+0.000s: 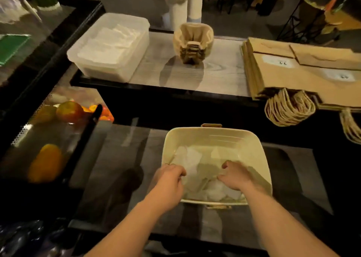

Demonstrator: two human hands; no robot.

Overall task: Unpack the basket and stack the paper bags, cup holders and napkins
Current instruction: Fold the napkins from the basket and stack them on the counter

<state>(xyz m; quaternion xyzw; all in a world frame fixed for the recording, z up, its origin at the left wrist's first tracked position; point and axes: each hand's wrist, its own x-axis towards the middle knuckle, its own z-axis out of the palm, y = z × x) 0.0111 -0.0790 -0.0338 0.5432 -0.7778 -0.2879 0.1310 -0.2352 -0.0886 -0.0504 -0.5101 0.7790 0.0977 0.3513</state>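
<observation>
Head view looks down on two dark-framed levels with grey wood-grain tops in a dim room. On the far bench (220, 73) a clear plastic tub (134, 61) of white paper sits at the left, a nested stack of cup holders (192, 41) stands in the middle, and flat paper bags (293, 71) lie piled at the right, their twine handles hanging over the front edge. A glass case of orange fruit (68, 111) sits to the left.

On the near bench stands the cream basket (213, 134), with loose napkins (190, 159) crumpled over its floor. Both arms reach into it. The left hand (170, 180) is against the basket's left wall, knuckles up, its grip clenched on the edge of one of the napkins. The right hand (235, 175) is lower inside, fingers curled down onto the paper; whether that grip has caught a sheet or only presses on it I cannot tell.

Fingertips of both hands are hidden beneath the knuckles and smeared by motion blur. The bag pile runs off the right edge, and a white figure (182, 0) behind the bench is cut off at the top.
</observation>
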